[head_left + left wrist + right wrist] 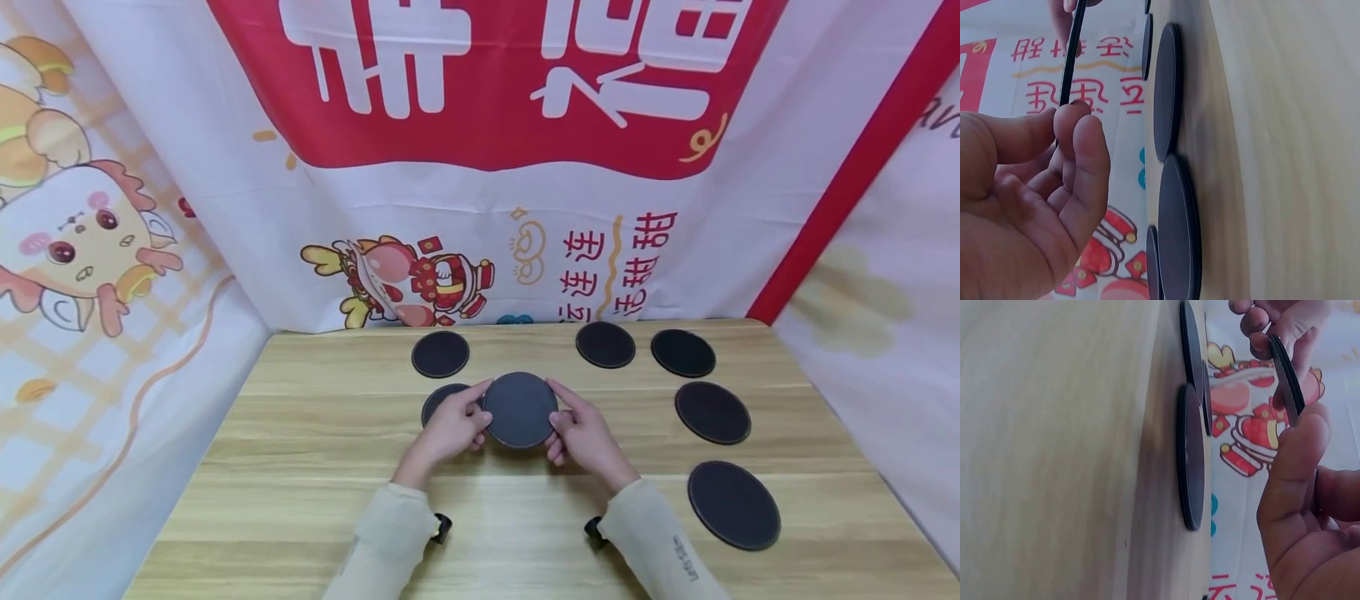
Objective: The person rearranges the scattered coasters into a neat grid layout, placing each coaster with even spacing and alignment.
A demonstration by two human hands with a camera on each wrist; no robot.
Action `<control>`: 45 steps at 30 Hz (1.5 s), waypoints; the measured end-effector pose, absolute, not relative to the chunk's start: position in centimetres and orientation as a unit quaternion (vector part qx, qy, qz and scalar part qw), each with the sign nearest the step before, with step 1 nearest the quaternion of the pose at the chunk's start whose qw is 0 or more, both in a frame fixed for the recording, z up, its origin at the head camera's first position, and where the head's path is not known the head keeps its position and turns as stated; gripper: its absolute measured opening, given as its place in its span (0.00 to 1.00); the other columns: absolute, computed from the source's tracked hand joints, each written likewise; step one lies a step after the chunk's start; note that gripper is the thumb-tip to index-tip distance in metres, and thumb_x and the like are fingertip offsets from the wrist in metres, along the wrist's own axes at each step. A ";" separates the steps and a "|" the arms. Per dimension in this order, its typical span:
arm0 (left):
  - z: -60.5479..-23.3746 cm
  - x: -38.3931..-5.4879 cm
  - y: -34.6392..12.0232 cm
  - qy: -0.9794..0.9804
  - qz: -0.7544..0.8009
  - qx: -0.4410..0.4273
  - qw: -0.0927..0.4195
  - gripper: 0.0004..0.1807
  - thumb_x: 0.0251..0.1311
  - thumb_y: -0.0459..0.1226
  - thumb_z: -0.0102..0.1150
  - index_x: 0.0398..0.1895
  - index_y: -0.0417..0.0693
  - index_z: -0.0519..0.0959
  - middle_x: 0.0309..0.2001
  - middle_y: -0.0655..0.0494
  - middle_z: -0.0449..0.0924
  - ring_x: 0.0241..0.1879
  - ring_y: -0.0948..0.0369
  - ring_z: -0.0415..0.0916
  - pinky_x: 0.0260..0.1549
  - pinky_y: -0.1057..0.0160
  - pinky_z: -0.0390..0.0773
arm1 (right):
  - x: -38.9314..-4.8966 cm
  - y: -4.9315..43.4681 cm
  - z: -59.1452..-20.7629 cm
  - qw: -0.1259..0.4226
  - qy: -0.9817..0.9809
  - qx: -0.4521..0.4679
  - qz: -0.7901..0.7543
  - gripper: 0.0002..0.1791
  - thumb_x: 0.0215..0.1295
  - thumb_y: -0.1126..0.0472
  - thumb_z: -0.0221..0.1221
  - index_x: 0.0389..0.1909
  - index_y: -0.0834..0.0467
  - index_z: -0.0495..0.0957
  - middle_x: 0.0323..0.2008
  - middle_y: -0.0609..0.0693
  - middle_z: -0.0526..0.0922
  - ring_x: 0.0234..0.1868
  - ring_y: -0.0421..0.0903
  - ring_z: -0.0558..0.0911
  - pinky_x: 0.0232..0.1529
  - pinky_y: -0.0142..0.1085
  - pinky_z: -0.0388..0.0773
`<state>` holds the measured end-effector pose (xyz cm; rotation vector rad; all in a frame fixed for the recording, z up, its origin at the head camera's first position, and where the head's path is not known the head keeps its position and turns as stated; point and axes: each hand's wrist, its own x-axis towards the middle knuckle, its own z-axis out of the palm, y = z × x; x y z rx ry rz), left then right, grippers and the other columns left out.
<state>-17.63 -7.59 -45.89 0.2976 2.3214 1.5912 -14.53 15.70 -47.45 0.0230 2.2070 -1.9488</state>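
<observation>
A round black coaster (pixel 521 410) with a stitched edge is held raised above the table between both hands. My left hand (pixel 454 423) pinches its left edge between thumb and fingers; my right hand (pixel 584 432) pinches the right edge the same way. Edge-on, the held coaster (pixel 1072 56) looks thin in the left wrist view. Partly covered by the left hand, another coaster (pixel 438 402) lies on the table. The wrist views show a further coaster (pixel 1192 462) lying below the held one, which hides it from the head view.
One coaster (pixel 440 354) lies at the back left of the wooden table (pixel 300 500). Toward the right, several more lie flat, among them a back coaster (pixel 606 344) and a near one (pixel 734 505). A printed cloth (pixel 420 192) hangs behind the table.
</observation>
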 end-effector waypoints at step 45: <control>-46.8 -20.4 3.4 0.856 0.463 0.120 0.195 0.35 0.72 0.35 0.56 0.79 0.44 0.56 0.23 0.47 0.83 0.21 0.55 0.80 0.19 0.64 0.77 | -16.6 24.2 -47.8 0.075 0.797 0.077 -0.594 0.29 0.76 0.72 0.44 0.76 0.64 0.57 0.20 0.57 0.77 0.15 0.44 0.76 0.18 0.36 0.77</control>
